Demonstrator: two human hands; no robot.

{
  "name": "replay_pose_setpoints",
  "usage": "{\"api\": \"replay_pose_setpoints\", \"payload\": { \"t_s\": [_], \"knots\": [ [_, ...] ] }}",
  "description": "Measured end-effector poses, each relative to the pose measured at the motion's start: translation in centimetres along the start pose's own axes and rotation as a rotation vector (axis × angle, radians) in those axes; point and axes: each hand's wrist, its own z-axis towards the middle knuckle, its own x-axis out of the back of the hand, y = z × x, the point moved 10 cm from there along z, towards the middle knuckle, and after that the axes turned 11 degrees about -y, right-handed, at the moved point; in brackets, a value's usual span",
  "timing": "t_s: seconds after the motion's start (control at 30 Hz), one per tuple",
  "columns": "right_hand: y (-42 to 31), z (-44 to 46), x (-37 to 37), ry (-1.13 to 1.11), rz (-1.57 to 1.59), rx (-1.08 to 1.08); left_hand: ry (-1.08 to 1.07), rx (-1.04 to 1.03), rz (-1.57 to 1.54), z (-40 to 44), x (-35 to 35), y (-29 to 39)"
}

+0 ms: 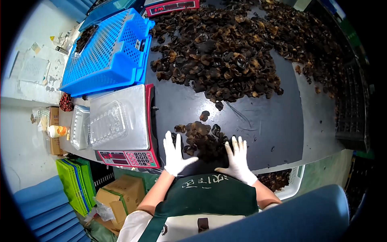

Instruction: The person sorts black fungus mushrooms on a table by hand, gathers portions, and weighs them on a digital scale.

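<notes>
A small pile of dark wood ear mushrooms (pixel 203 139) lies near the front edge of the black table (pixel 274 133). My left hand (pixel 174 155), in a white glove, rests at the pile's left side with its fingers stretched out and thumb apart. On the right side, my right hand (pixel 237 159), also gloved in white, lies spread beside the same pile. Neither hand grips anything. Farther back is a large heap of wood ear mushrooms (pixel 225 52). Left of my left hand stands a red scale (pixel 151 121) with a clear plastic tray (pixel 108 121) on its metal plate.
A blue plastic crate (pixel 105 60) stands at the back left, with a second scale (pixel 171 7) beyond it. More clear trays (pixel 80 127) sit left of the near scale. Below are green crates (pixel 72 185), a cardboard box (pixel 123 193) and a white basket (pixel 296 183) holding dark pieces.
</notes>
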Motion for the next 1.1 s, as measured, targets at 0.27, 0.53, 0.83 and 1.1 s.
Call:
{"api": "replay_pose_setpoints", "payload": {
  "t_s": [0.27, 0.53, 0.83, 1.1],
  "knots": [
    [-3.9, 6.0, 1.3, 0.254, 0.043, 0.029, -0.068, -0.373, -0.047, 12.7, 1.4, 3.9],
    [-4.0, 6.3, 0.5, 0.181, 0.008, 0.047, -0.232, -0.470, -0.095, 8.0, 0.8, 8.4],
    [-6.5, 6.8, 1.6, 0.425, 0.366, 0.237, 0.319, -0.211, -0.590, 3.7, 0.6, 3.9],
    [-15.1, 10.0, 7.8, 0.584, 0.451, 0.426, 0.550, -0.268, -0.662, 1.7, 13.8, 3.3]
  ]
}}
